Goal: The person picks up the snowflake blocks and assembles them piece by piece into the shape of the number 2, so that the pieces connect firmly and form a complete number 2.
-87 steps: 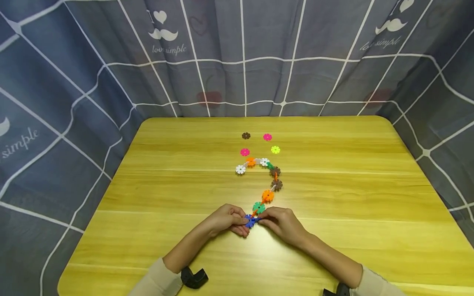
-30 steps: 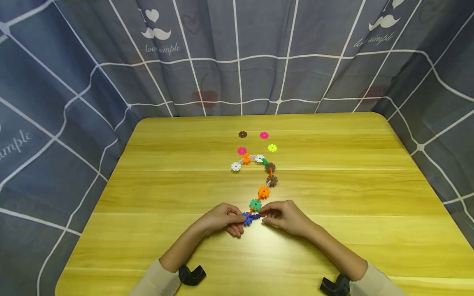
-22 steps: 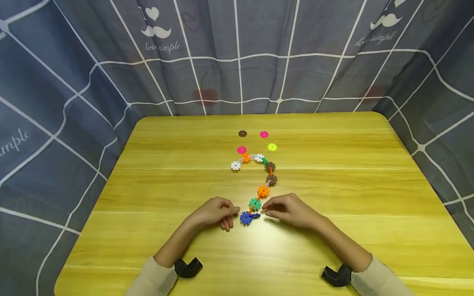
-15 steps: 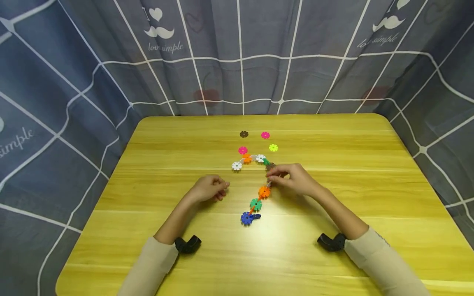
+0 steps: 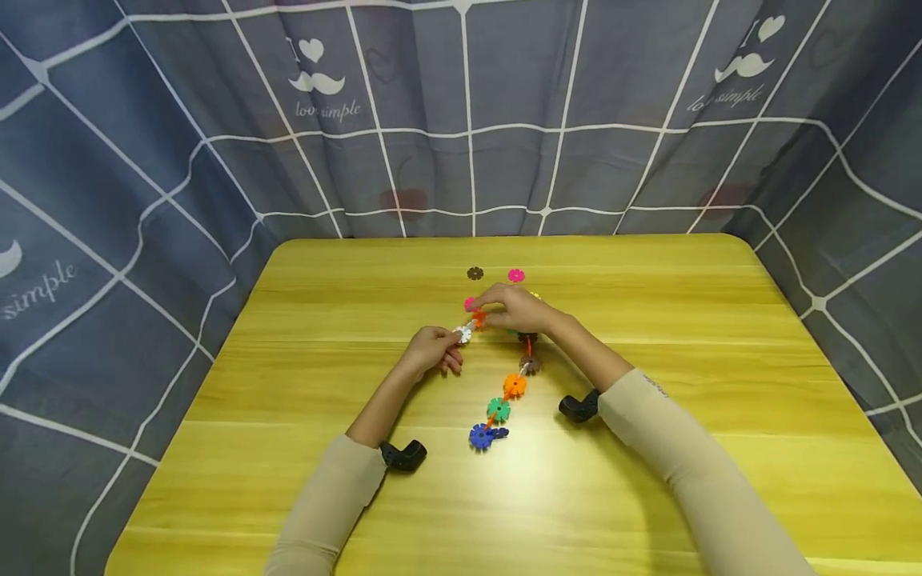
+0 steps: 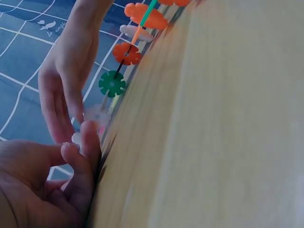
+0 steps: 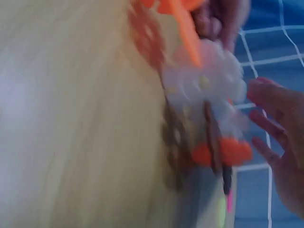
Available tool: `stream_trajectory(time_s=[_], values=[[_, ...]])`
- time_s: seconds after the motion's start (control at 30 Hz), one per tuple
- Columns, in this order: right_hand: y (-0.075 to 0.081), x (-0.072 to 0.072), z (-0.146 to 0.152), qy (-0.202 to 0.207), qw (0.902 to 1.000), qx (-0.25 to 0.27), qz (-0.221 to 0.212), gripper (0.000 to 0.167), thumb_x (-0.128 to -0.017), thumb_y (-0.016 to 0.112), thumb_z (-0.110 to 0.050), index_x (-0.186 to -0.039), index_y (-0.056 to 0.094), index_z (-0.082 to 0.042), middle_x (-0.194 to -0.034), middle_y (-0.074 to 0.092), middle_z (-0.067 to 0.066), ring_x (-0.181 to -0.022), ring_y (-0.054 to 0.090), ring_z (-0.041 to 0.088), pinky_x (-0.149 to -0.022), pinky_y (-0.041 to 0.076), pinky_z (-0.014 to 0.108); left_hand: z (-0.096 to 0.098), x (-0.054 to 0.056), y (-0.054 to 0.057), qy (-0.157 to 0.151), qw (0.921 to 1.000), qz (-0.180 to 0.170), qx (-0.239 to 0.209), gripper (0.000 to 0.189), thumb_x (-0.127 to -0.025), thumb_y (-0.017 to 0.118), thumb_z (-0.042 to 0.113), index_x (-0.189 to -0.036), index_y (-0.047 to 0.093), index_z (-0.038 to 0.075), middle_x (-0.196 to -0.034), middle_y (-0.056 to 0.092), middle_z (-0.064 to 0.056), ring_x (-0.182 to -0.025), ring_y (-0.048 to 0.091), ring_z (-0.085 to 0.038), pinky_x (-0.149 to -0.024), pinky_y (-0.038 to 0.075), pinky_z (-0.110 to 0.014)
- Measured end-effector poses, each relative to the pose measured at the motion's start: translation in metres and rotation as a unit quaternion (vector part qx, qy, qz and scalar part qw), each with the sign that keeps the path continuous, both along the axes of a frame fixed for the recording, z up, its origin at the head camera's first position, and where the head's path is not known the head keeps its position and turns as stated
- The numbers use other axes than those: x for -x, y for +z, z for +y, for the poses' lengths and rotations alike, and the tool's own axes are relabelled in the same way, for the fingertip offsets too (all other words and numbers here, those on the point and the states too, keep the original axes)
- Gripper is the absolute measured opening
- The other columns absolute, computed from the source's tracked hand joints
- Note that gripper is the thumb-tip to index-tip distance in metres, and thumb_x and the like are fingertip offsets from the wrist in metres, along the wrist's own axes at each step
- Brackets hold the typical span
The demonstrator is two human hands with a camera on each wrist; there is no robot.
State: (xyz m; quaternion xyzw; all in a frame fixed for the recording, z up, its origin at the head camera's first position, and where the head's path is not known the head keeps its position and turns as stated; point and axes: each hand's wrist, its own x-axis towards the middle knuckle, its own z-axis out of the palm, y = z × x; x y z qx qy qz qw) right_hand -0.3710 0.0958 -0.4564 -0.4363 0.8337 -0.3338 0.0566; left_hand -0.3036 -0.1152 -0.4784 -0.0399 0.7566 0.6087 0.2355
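A curved chain of notched plastic snowflake discs lies on the table. My left hand (image 5: 430,350) pinches the white snowflake disc (image 5: 464,335) at its far-left end between thumb and fingers. Over the top of the curve my right hand (image 5: 520,310) reaches in, its fingers at the orange snowflake disc (image 5: 479,319) beside the white one. Those fingers look loosely extended, and the blurred right wrist view shows them apart (image 7: 278,128). Part of the chain is hidden under the right hand. Its near end has a green disc (image 5: 499,410) and a blue disc (image 5: 481,436).
Loose discs lie beyond the chain: a brown one (image 5: 475,273), a pink one (image 5: 516,275), another pink one (image 5: 470,304) close to the right fingers, and a yellow one mostly covered. A grey checked curtain (image 5: 519,96) surrounds the wooden table (image 5: 302,384).
Both hands have let go of the blue discs at the near end and moved away to the chain's far end. The left hand has taken hold of the white snowflake disc.
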Motion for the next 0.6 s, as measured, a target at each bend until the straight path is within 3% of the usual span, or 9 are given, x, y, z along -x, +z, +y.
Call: stream_trajectory(time_s=[0.1,0.2,0.4,0.6], values=[[-0.005,0.001,-0.012,0.034,0.9968,-0.060,0.039,0.027,-0.083,0.069,-0.012,-0.111,0.068,-0.010,-0.110,0.065,0.003,-0.106,0.054,0.020,-0.091,0.043,0.034,0.004,0.000,-0.002,0.006,0.9998,0.005,-0.017,0.028,-0.096,0.052,0.018,-0.094,0.059,-0.009,-0.066,0.062,-0.009,-0.050,0.061,-0.013,-0.042,0.043,-0.019],[-0.010,0.001,-0.020,0.046,0.9924,-0.087,0.074,0.020,-0.084,0.069,-0.014,-0.104,0.070,-0.011,-0.102,0.067,0.001,-0.098,0.058,0.017,-0.088,0.045,0.030,0.006,0.000,-0.004,0.015,0.9994,0.004,-0.033,0.024,-0.095,0.052,0.013,-0.091,0.058,-0.009,-0.064,0.061,-0.008,-0.050,0.060,-0.012,-0.042,0.043,-0.018],[-0.016,0.000,-0.024,0.038,0.9888,-0.089,0.114,0.007,-0.083,0.070,-0.013,-0.090,0.071,-0.010,-0.090,0.067,-0.001,-0.086,0.061,0.013,-0.079,0.049,0.027,0.007,0.000,-0.004,0.012,0.9982,-0.011,-0.058,0.018,-0.095,0.051,0.010,-0.091,0.055,-0.007,-0.068,0.062,-0.007,-0.053,0.060,-0.010,-0.045,0.043,-0.017],[-0.019,0.000,-0.023,0.059,0.9839,-0.066,0.155,0.004,-0.082,0.071,-0.016,-0.082,0.070,-0.012,-0.082,0.066,-0.005,-0.079,0.060,0.009,-0.075,0.048,0.026,0.005,-0.002,-0.005,-0.014,0.9983,0.005,-0.056,0.019,-0.096,0.051,0.012,-0.094,0.057,-0.007,-0.076,0.065,-0.010,-0.060,0.063,-0.013,-0.050,0.046,-0.019]])
